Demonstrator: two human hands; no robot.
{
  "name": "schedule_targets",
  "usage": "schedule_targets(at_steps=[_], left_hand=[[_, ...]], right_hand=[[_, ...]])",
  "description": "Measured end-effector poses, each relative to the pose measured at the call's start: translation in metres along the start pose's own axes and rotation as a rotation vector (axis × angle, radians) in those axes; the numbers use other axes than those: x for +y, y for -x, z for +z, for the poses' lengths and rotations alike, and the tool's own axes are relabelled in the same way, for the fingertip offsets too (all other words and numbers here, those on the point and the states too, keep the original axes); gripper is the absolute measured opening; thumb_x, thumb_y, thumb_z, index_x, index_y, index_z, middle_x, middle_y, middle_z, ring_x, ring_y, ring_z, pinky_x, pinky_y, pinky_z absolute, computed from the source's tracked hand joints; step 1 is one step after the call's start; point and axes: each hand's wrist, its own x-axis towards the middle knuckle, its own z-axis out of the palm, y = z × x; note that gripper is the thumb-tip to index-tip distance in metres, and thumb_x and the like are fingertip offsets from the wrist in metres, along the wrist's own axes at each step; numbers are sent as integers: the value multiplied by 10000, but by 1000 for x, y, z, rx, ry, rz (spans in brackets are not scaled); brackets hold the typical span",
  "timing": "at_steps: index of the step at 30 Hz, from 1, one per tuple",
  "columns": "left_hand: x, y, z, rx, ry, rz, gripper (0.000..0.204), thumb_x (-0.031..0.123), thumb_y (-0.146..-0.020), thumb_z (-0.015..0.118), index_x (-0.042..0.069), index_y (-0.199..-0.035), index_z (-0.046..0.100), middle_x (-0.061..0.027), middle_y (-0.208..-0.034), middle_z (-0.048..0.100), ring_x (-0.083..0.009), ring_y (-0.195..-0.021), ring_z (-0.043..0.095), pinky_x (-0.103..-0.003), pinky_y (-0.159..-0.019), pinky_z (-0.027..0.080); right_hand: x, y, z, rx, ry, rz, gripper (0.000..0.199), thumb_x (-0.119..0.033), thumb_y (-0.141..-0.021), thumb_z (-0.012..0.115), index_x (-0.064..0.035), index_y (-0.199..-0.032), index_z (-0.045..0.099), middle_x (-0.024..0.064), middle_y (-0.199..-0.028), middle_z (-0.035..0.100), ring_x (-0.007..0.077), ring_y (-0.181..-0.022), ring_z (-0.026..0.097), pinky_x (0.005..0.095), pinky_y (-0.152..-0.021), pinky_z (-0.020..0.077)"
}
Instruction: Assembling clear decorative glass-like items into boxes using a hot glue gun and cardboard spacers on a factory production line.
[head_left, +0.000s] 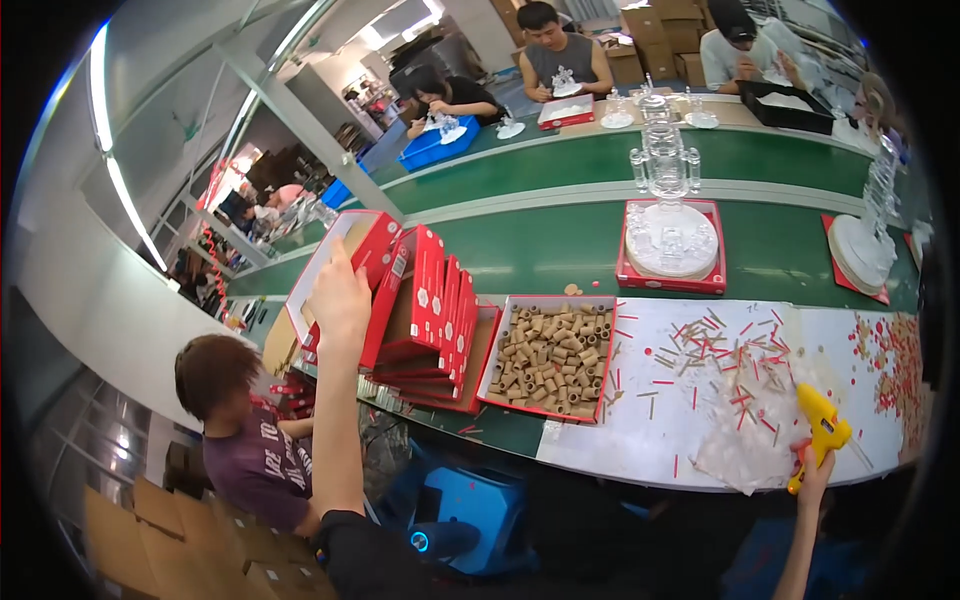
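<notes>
My left hand (340,295) reaches up at the left and grips a shallow red cardboard box (378,238), tilted at the top of the pile. Its thumb side is partly hidden. More red boxes (425,300) lean together just right of this hand. At the right front edge of the table, my right hand (815,465) is closed around the handle of a yellow hot glue gun (824,418). Left of the gun, a crumpled clear plastic bag (745,440) lies under scattered red and tan sticks (745,350).
A red-edged tray (612,385) holds many short cardboard tubes (555,350). Behind it runs a green conveyor (560,255), carrying clear towers on white discs (672,243) in red boxes. Co-workers sit across the line; another person (245,440) is at my left. A blue stool (480,510) stands below.
</notes>
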Motion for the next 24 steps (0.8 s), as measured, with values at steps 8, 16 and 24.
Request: schedule_targets(at_steps=[8, 16, 24], left_hand=[[101, 38, -47, 328, 609, 466, 198, 83, -870, 573, 34, -1060, 596, -153, -918, 622, -335, -835, 623, -440, -698, 503], [233, 192, -50, 81, 1116, 1250, 347, 88, -742, 620, 32, -1083, 595, -64, -886, 590, -213, -787, 608, -327, -657, 513], [294, 285, 17, -458, 1290, 1337, 306, 108, -803, 634, 50, -1100, 592, -107, -1002, 606, -266, -946, 609, -353, -786, 513]], right_hand=[[-36, 12, 5, -15, -9, -1, 354, -226, -914, 566, -29, -1197, 484, 78, -896, 637, 76, -581, 511, 193, -522, 432], [-45, 13, 15, 153, -274, 31, 314, -311, -918, 585, -55, -1098, 572, 38, -800, 628, 130, -625, 617, 267, -550, 517], [-56, 11, 25, 212, -391, -57, 250, -191, -873, 622, -49, -1063, 542, 67, -899, 621, 166, -841, 630, 322, -804, 530]])
